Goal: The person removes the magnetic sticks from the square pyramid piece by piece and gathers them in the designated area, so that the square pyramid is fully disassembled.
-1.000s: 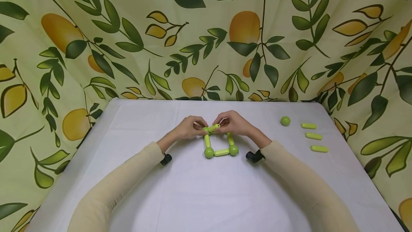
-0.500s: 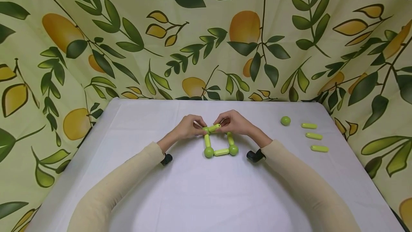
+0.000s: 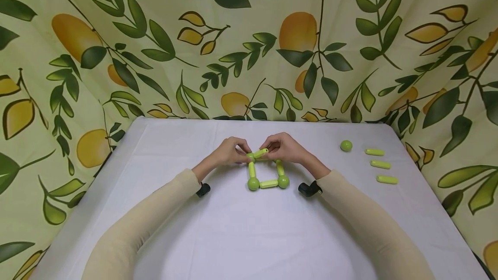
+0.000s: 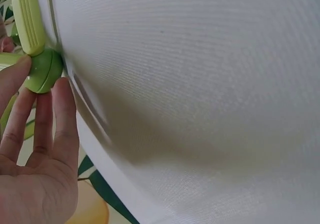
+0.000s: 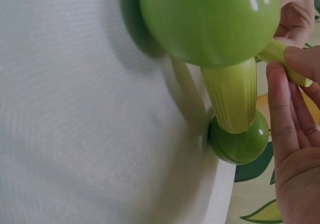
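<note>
A square frame of green balls and light green rods lies on the table. My left hand (image 3: 229,152) pinches the ball (image 4: 47,73) at its far left corner between thumb and fingers. Projecting from that ball, a ribbed rod (image 3: 261,153) slants up to the right, and my right hand (image 3: 285,148) pinches it by its free end. Near corners are a left ball (image 3: 253,183) and a right ball (image 3: 283,181), with a front rod (image 3: 269,183) between them. The far right ball (image 5: 240,141) shows in the right wrist view but is hidden behind my hand in the head view.
At the right of the white-covered table (image 3: 233,232) lies a loose green ball (image 3: 346,145). Beside it are three loose rods, a back one (image 3: 375,152), a middle one (image 3: 380,164) and a front one (image 3: 387,179). A patterned curtain (image 3: 249,46) hangs behind.
The rod in my right hand slants slightly more steeply upward than before. Both hands keep nearly the same place and hold, and the loose pieces stay put.
</note>
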The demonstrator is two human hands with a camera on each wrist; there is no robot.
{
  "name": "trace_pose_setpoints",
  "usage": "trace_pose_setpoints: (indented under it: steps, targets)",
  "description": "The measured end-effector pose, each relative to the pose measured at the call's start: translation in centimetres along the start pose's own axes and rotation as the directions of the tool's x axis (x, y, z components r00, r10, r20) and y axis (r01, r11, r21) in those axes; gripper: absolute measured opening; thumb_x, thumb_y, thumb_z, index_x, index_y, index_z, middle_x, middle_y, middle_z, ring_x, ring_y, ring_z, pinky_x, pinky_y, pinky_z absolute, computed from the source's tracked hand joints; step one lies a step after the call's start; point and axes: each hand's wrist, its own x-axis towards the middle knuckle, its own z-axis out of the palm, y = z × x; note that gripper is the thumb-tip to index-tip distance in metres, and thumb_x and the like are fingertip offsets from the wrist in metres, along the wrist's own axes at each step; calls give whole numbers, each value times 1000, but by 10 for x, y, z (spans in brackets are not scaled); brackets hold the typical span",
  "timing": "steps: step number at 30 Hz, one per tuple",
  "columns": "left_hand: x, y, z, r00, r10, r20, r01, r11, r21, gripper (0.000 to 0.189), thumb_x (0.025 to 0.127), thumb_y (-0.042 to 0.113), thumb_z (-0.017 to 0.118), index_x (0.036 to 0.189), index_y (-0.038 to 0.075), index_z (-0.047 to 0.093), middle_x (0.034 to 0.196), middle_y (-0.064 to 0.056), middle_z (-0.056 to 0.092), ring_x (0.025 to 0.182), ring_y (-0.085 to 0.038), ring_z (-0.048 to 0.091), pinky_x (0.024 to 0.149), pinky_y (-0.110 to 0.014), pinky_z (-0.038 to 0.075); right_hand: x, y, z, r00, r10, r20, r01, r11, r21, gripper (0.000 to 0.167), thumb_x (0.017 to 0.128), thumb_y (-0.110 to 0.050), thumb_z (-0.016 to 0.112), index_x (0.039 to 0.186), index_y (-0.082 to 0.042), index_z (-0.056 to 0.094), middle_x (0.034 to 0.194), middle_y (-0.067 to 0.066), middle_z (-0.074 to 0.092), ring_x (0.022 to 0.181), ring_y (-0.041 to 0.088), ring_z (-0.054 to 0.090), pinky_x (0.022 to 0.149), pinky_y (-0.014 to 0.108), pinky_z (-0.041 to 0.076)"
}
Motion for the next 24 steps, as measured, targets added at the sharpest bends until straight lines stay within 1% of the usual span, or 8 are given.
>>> trace_pose_setpoints:
  steps: [3,6,10,14,18,21,24]
  targets:
    - [-1,1,-2,1000,4,11,-5,1000,30,17,85,6,84,99,5,74,97,-2,71,87,-17,66,71,-27,55,-1,-3,-6,999,-26,-45,26,1000,14,17,84,6,80,98,-1,76,97,7,71,84,23,69,75,31,58]
    - [-2,2,-3,999,19,27,-20,999,38,20,86,5,82,104,4,75,101,-4,71,88,-18,66,73,-28,55,-4,-10,-18,994,-45,-97,47,999,18,19,84,6,80,101,0,75,100,10,70,88,25,69,79,32,58]
    - [-4,1,-3,999,21,43,-21,1000,18,23,88,3,80,110,2,74,105,-7,70,93,-20,69,76,-28,56,-16,-16,-37,992,2,-122,3,999,44,21,86,3,80,105,0,72,106,12,67,94,27,67,82,31,57]
    - [-5,2,-3,999,1,41,-1,1000,3,23,89,4,79,110,1,73,107,-8,70,96,-22,69,77,-29,57,-39,-12,-53,990,58,-131,-46,994,97,23,85,4,80,106,1,68,109,15,63,95,27,66,80,29,57]
    - [-5,1,-3,999,-1,41,1,1000,8,23,89,5,79,111,2,73,107,-8,69,96,-23,69,78,-29,56,-68,-4,-69,986,85,-141,-67,989,128,24,84,8,79,104,2,66,108,18,62,91,27,68,78,30,58]
    - [-5,0,-3,999,5,46,-6,1000,13,23,89,5,79,111,1,72,108,-8,69,97,-22,68,79,-29,56,-94,3,-83,982,104,-156,-87,990,112,23,85,6,80,104,2,67,107,18,64,89,25,68,77,29,57]
    - [-4,-1,-2,999,19,49,-20,1000,19,23,90,5,79,111,1,72,108,-9,69,96,-22,68,79,-29,56,-122,9,-99,978,120,-170,-109,991,71,21,86,1,80,105,2,69,106,17,66,88,23,68,76,27,56]
